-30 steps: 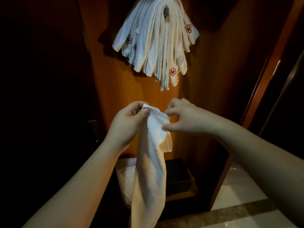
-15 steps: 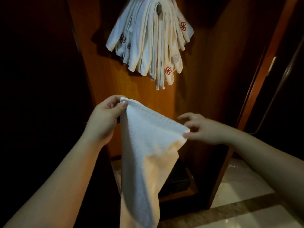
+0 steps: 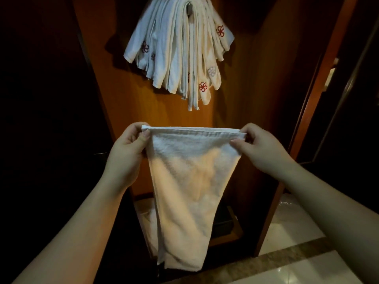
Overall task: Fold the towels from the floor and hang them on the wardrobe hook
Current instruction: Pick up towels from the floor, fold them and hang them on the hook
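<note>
White towel (image 3: 188,181) top edge taut | left hand (image 3: 125,154), right hand (image 3: 260,150) pinch corners

Our right hand (image 3: 264,152) now pinches the towel (image 3: 190,181) at its far corner, well apart from our left hand (image 3: 127,152); the top edge, bunched a second ago, stretches taut mid-frame.

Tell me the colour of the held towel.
White towel, plain where visible; head view.

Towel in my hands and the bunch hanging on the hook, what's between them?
In the head view, nothing hangs between the held towel and the hung towels: only bare wooden wardrobe panel shows behind that gap.
</note>
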Tool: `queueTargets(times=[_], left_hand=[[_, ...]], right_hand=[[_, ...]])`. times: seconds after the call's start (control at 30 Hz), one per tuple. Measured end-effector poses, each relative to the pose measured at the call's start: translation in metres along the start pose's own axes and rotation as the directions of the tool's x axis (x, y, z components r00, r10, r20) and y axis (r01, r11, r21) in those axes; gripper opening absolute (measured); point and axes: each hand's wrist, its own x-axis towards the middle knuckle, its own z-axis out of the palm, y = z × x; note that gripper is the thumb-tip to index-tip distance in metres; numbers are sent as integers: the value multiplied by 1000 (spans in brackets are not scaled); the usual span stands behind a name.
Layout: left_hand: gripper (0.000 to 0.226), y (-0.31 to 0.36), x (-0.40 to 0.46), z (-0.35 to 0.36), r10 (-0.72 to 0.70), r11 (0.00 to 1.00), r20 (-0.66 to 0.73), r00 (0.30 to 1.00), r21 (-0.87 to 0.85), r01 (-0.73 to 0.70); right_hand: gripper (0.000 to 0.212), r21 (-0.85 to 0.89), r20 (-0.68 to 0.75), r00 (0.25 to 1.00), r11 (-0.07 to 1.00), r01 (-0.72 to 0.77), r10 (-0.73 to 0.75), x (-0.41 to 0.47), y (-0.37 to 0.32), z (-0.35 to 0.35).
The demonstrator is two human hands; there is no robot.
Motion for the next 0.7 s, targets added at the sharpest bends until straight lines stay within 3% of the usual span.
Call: queueTargets(times=[0.13,0.23,0.4,0.53,0.6,0.7], left_hand=[[15,-4,-5,9,2,1000,7,1000,-16,-2],[17,-5,-8,17,17,999,-4,1000,-51,-17],[16,-8,-13,23,35,999,-25,999,-26,-36],[19,-4,-17,27,78,996,-25,997,-40,-79],[17,-4,-19,28,63,996,-32,997,-59,-65],[18,-8,-23,26,32,995,-14,999,-89,-33]], right_hand=[[26,374,-172,976,925,-64,136,-7,4,8],[8,384,-249,953,921,-65,171,-11,4,16],[32,366,-310,940,930,-19,141,-18,3,17],[18,395,-405,905,918,43,131,-25,3,17],[9,429,-318,939,903,17,133,-25,7,11],[52,595,61,994,795,-113,96,-26,17,0]])
